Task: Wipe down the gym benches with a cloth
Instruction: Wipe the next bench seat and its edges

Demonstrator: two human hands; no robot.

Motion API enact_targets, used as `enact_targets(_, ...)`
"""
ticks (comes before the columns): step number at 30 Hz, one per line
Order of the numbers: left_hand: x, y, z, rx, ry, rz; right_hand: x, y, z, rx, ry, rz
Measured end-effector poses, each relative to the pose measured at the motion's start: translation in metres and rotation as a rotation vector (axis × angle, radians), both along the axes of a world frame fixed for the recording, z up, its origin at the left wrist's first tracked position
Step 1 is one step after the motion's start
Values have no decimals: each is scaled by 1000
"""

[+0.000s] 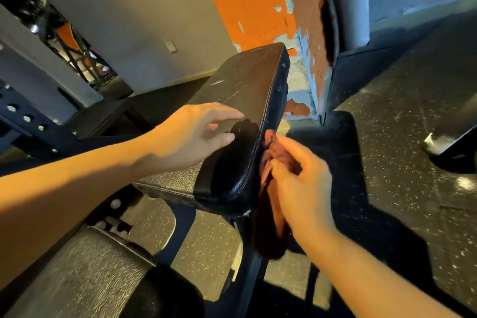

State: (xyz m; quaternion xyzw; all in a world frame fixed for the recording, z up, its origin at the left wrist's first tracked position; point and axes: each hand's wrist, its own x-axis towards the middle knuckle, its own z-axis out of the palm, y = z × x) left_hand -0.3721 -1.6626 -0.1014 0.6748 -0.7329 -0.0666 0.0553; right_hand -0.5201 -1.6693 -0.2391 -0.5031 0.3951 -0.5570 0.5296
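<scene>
A black padded bench backrest (247, 90) runs up and away from me through the middle of the view. My left hand (196, 134) hovers just over its near top surface with relaxed, spread fingers. My right hand (299, 183) grips a brownish-red cloth (271, 214) against the pad's right side edge. The cloth hangs down below the hand, beside the bench frame. A second black seat pad (85, 279) lies at the lower left.
A black steel rack with holes (25, 121) stands at the left. The speckled rubber floor (400, 137) spreads to the right. An orange and blue peeling wall (258, 8) and a grey post (353, 0) rise behind. Another bench foot (444, 142) sits at the right edge.
</scene>
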Motion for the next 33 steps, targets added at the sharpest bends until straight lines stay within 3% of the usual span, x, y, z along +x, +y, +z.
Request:
enact_targets(2, -5, -9, -1, 0, -33, 1, -2, -19, 8, 10, -2, -33)
enact_targets(5, -7, -23, 1, 41, -72, 36, 4, -15, 12, -197, 44, -69)
enact_targets(10, -8, -38, 2, 159, -140, 71, 13, -53, 9, -23, 32, -87)
enact_targets(15, -5, -56, 6, 229, -240, 33, 12, -44, 10, -189, 40, -80)
enact_targets(20, -1, -72, 2, 242, -220, 21, 20, -81, 7, -98, 83, -127)
enact_targets(24, -1, -84, -2, 228, -219, 3, 21, -78, 6, -265, 79, -141)
enact_targets(29, 0, -101, -2, 229, -195, 30, 21, -106, 5, -205, 179, -157)
enact_targets(33, -2, -112, -2, 245, -143, 45, 20, -104, 6, -288, 101, -134)
